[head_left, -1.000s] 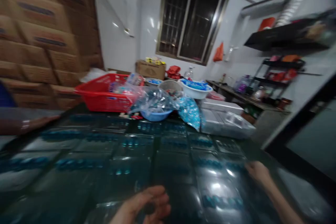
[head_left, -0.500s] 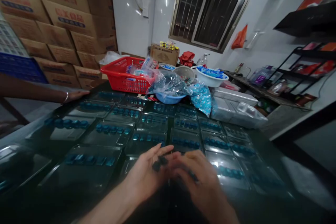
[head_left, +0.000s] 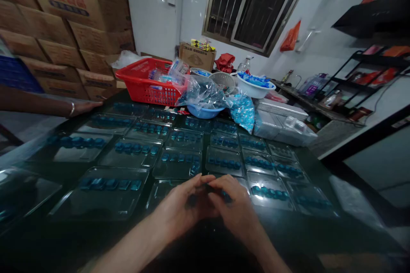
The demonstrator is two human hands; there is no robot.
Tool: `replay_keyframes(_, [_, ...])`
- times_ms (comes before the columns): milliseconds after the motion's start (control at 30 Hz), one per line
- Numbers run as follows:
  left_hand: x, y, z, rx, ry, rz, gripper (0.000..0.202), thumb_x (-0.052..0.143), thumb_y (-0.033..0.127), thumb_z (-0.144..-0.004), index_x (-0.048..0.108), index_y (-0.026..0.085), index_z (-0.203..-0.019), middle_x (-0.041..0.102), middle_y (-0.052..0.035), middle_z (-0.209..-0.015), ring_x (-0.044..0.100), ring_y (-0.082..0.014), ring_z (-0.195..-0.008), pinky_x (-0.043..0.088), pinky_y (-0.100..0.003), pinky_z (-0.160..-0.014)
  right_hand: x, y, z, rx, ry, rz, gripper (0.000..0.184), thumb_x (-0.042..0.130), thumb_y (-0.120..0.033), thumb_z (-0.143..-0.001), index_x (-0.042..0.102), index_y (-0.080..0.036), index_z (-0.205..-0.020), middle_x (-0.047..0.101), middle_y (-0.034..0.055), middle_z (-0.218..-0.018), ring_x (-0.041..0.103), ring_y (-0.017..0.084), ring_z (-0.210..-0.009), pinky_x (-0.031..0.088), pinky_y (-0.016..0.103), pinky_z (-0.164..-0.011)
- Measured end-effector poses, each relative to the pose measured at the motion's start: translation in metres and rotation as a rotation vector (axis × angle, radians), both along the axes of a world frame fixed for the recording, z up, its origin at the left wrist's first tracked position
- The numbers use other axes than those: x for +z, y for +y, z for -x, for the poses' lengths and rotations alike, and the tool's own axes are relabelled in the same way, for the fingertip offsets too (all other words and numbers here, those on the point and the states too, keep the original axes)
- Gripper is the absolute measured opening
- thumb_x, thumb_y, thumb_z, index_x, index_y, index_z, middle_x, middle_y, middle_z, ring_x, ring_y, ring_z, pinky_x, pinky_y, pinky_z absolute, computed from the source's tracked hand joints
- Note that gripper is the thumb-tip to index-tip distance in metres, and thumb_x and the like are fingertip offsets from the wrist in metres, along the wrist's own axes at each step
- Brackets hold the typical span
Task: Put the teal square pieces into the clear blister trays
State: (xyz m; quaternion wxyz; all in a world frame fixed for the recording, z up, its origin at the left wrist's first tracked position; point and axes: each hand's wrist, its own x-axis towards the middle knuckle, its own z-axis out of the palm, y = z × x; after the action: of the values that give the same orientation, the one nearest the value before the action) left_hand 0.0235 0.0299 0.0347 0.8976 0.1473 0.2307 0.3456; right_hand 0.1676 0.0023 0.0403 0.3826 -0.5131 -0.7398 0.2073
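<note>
Left hand [head_left: 181, 202] and right hand [head_left: 237, 204] half-curled, fingertips meeting, pinching small dark-blue pieces [head_left: 221, 195] just above clear plastic trays [head_left: 177, 164] on the bench [head_left: 320, 222].

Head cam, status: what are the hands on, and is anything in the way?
Left hand and right hand together, holding small dark-blue pieces. Over clear plastic trays of blue parts. Co-worker's hand at far-left tray.

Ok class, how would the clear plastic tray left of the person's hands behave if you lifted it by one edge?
The thin moulded tray would probably feel light and flex slightly. Its glossy surface may be slippery. The row of blue pieces sits in it, seemingly uncovered, so they might slide out if it tilts.
</note>
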Motion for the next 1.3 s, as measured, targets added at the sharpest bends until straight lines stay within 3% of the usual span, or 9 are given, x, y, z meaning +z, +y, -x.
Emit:
replay_keyframes(67, [-0.004,0.000,0.002,0.042,0.147,-0.165,0.026,0.054,0.024,-0.075,0.053,0.012,-0.098,0.054,-0.0076,-0.082,0.053,-0.0187,-0.073,0.044,-0.029,-0.056,0.001,-0.002,-0.005,-0.043,0.200,0.138,0.014,0.050,-0.017,-0.077,0.058,-0.018,-0.089,0.058,0.0015,-0.083,0.052,0.013,-0.078,0.039,0.025,-0.070])
replay_keyframes(167, [-0.005,-0.002,0.001,0.065,0.395,-0.389,0.030,0.059,0.025,-0.072,0.051,0.014,-0.099,0.052,-0.0030,-0.067,0.049,-0.0115,-0.054,0.031,-0.017,-0.037,0.002,-0.003,-0.008,-0.049,0.495,0.352,0.018,0.051,-0.027,-0.078,0.059,-0.017,-0.092,0.060,0.0034,-0.085,0.054,0.013,-0.078,0.041,0.024,-0.070])
replay_keyframes(367, [-0.002,-0.006,-0.004,0.082,0.646,-0.570,0.027,0.054,0.029,-0.075,0.049,0.016,-0.098,0.047,0.0029,-0.049,0.037,-0.0066,-0.037,0.020,-0.015,-0.030,-0.001,-0.002,-0.002,-0.017,0.765,0.513,0.024,0.052,-0.030,-0.078,0.060,-0.013,-0.093,0.060,0.0056,-0.080,0.054,0.012,-0.074,0.042,0.023,-0.067])
replay_keyframes(533, [-0.001,-0.004,-0.009,0.135,0.731,-0.611,0.023,0.053,0.029,-0.075,0.050,0.014,-0.092,0.047,0.0028,-0.051,0.039,-0.0061,-0.038,0.023,-0.014,-0.031,-0.009,0.001,0.002,-0.079,0.654,0.515,0.025,0.056,-0.032,-0.074,0.059,-0.012,-0.087,0.059,0.0047,-0.075,0.053,0.012,-0.065,0.041,0.021,-0.058])
replay_keyframes(700, [-0.002,-0.002,-0.009,0.129,0.810,-0.655,0.021,0.053,0.030,-0.075,0.051,0.013,-0.086,0.047,0.0021,-0.051,0.042,-0.0071,-0.039,0.024,-0.014,-0.032,-0.014,-0.001,0.004,-0.270,0.411,0.197,0.018,0.057,-0.025,-0.072,0.058,-0.016,-0.086,0.056,0.0005,-0.071,0.051,0.010,-0.064,0.041,0.021,-0.058])
replay_keyframes(900, [-0.001,-0.001,-0.007,0.051,0.922,-0.733,0.023,0.054,0.034,-0.074,0.054,0.013,-0.083,0.048,0.0018,-0.046,0.041,-0.0079,-0.037,0.026,-0.016,-0.033,-0.011,-0.004,-0.003,-0.141,0.288,0.209,0.014,0.057,-0.025,-0.072,0.062,-0.018,-0.083,0.059,0.0003,-0.074,0.053,0.010,-0.064,0.041,0.020,-0.057])
replay_keyframes(1167, [0.002,0.001,-0.006,-0.003,0.977,-0.931,0.019,0.049,0.033,-0.077,0.055,0.015,-0.082,0.052,0.0010,-0.054,0.045,-0.0087,-0.042,0.034,-0.018,-0.042,-0.017,-0.003,-0.013,0.024,0.501,0.450,0.028,0.047,-0.029,-0.078,0.058,-0.014,-0.099,0.058,0.0024,-0.073,0.051,0.009,-0.058,0.041,0.019,-0.049])
replay_keyframes(1300, [-0.005,0.001,-0.009,0.106,1.043,-1.112,0.012,0.049,0.025,-0.077,0.056,0.017,-0.081,0.055,0.0000,-0.061,0.050,-0.0111,-0.052,0.038,-0.020,-0.051,-0.020,-0.003,-0.003,-0.112,0.314,0.226,0.024,0.042,-0.017,-0.078,0.059,-0.015,-0.094,0.056,0.0034,-0.075,0.051,0.011,-0.064,0.041,0.021,-0.055])
